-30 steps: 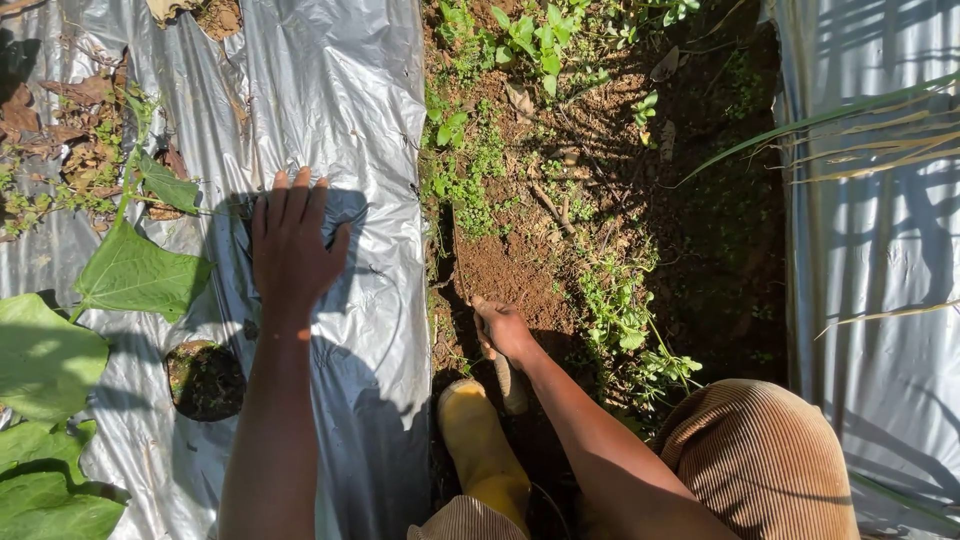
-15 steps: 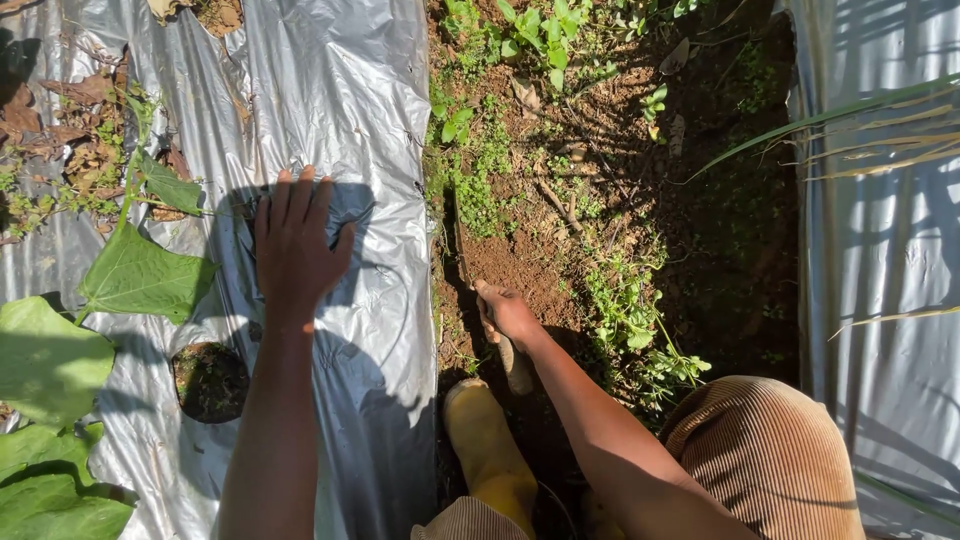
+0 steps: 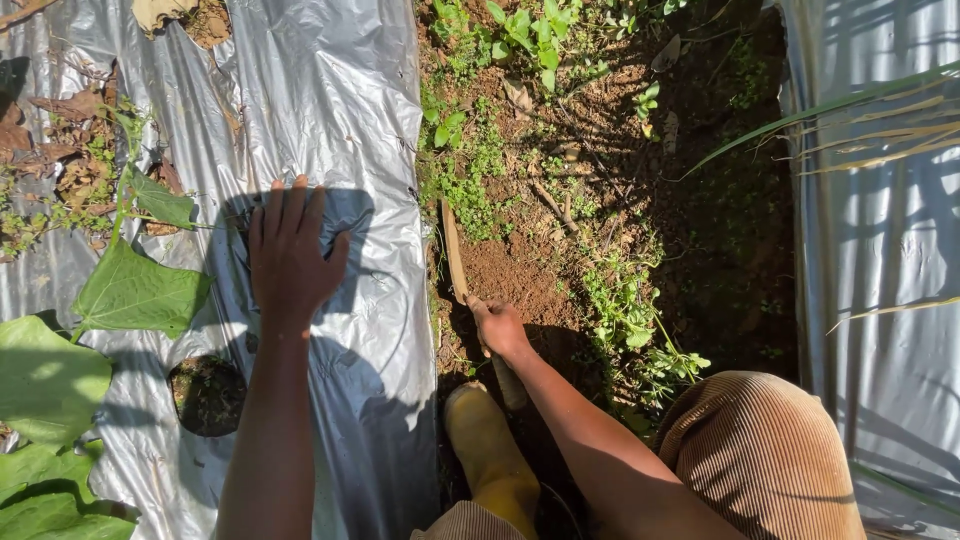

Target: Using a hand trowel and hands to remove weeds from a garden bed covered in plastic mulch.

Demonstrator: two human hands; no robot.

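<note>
My left hand (image 3: 290, 255) lies flat, fingers spread, on silver plastic mulch sheeting (image 3: 330, 110) covering a raised bed. My right hand (image 3: 498, 328) grips the handle of a long narrow blade (image 3: 454, 252), which points away from me along the sheet's edge over bare brown soil (image 3: 515, 275). A yellow rubber boot (image 3: 487, 450) stands on the soil just below that hand. My knee in tan corduroy (image 3: 765, 450) is at the lower right.
Small green weeds (image 3: 625, 310) grow in the furrow between two mulch sheets; the second sheet (image 3: 880, 250) runs down the right. Large green leaves (image 3: 135, 290) and a planting hole (image 3: 207, 395) sit left of my arm. Dry leaves (image 3: 60, 130) lie at upper left.
My right hand has moved up and away from me, and the blade now shows stretched out ahead along the sheet edge. The left hand stays flat on the plastic.
</note>
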